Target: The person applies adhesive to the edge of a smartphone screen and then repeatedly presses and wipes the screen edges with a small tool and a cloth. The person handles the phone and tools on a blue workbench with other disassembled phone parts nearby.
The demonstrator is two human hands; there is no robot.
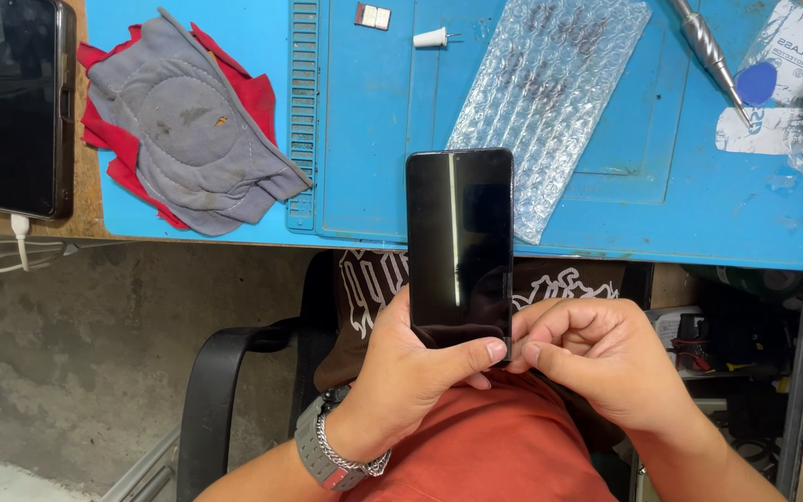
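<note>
I hold the slim black glass-fronted smartphone [459, 246] upright over my lap, its top end reaching just over the near edge of the blue silicone repair mat [606, 200]. My left hand [411, 376] cups the bottom of the phone from behind, fingers closed around it, with the thumb laid across the lower edge of the dark screen. My right hand [606, 358] is curled in beside it, thumb and forefinger pressed together at the phone's lower right corner, pinching at the edge there; whether there is something thin between them I cannot tell. A bright line of light runs down the glass, and the screen is off.

I judge I am working at that bottom corner, feeling or picking at the edge of the glass, with the phone held steady by the left hand. The next move calls for a firm left grip and a small, careful pull or press from the right fingertips, kept right at the corner so the phone does not twist out.

On the mat lie a sheet of clear bubble wrap [550, 93], a grey and red padded cloth [183, 130], a silver metal screwdriver [710, 54] and a small white plastic tip [431, 38]. A second black phone [16, 107] lies on the wooden bench at far left, plugged into a white cable [20, 240].
</note>
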